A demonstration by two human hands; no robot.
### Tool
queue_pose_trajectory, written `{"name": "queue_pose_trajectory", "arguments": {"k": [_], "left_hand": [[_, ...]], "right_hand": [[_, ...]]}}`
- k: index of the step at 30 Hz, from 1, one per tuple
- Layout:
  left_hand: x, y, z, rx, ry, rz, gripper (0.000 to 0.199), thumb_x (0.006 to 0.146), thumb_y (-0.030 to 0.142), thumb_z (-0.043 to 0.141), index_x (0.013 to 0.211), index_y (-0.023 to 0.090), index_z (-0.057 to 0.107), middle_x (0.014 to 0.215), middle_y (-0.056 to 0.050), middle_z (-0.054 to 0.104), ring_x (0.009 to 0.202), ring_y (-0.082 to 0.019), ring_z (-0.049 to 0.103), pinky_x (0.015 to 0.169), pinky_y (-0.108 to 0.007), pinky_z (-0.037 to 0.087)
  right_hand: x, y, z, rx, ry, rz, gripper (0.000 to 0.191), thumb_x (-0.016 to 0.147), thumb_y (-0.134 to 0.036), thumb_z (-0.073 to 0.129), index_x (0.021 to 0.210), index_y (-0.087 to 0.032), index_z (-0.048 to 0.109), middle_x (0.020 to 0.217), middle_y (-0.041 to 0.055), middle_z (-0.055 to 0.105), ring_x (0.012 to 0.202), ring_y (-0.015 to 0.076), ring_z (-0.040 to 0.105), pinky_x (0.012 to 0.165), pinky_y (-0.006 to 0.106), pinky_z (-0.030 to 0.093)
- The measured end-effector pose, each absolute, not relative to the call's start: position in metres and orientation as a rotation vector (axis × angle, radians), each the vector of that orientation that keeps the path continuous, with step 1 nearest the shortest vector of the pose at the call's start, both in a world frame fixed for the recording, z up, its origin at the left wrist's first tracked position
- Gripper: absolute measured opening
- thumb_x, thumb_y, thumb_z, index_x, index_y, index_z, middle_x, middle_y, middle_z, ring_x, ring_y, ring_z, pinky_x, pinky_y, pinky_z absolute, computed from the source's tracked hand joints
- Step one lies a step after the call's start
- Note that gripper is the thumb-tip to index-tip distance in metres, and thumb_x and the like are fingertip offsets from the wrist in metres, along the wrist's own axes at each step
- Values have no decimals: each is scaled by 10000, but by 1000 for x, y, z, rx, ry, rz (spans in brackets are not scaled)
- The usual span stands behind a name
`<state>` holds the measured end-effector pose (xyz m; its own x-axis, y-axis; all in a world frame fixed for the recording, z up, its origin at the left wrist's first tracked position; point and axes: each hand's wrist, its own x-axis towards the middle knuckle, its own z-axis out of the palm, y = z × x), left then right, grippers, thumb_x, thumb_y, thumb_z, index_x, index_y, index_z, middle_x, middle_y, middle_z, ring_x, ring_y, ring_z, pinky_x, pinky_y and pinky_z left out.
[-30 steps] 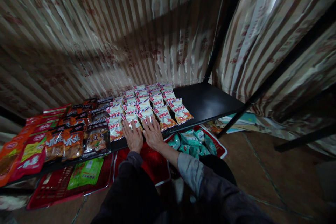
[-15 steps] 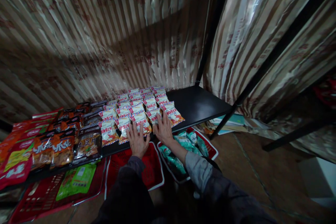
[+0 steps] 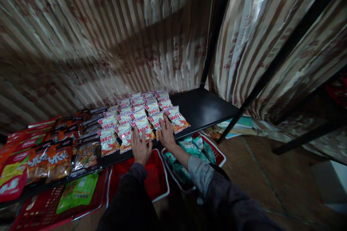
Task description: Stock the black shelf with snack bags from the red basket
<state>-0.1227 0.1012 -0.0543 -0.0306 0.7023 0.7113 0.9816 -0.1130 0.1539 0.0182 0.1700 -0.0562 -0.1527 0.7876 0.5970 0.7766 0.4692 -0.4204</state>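
Rows of small white snack bags (image 3: 125, 136) with red lettering and striped edges lie on a black shelf (image 3: 200, 108). My left hand (image 3: 141, 148) rests with fingers spread on the lower part of a front-row bag (image 3: 142, 125). Beside it, my right hand (image 3: 166, 135) lies with its fingers stretched over another front-row bag (image 3: 155, 119), partly hiding it. The rightmost front bag (image 3: 176, 120) sits just right of my right hand. Neither hand is closed around anything.
Brown potato-chip bags (image 3: 86, 151), orange-and-black bags (image 3: 59, 158) and red bags (image 3: 13, 177) fill the shelf's left. Below stand a red basket (image 3: 155, 173), one with teal packets (image 3: 200, 142), and one with a green bag (image 3: 78, 191). A black post (image 3: 244, 108) rises at right.
The view has shifted slightly, so the shelf's left side sits a little lower and further left. Both hands stay on the front row, with the right fingers shifted slightly left.
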Motion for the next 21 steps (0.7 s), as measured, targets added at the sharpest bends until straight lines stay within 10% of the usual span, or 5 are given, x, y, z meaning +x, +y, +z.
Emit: {"name": "queue_pose_trajectory", "arguments": {"k": [21], "left_hand": [[-126, 107, -52, -1857, -1773, -919, 573, 832, 287, 518, 1372, 136, 395, 1543, -154, 80, 1410, -325, 104, 1110, -540, 201]], "right_hand": [[11, 171, -49, -1423, -2059, -56, 558, 895, -257, 431, 1430, -183, 295, 1522, 155, 188, 1381, 295, 201, 1022, 435, 318]]}}
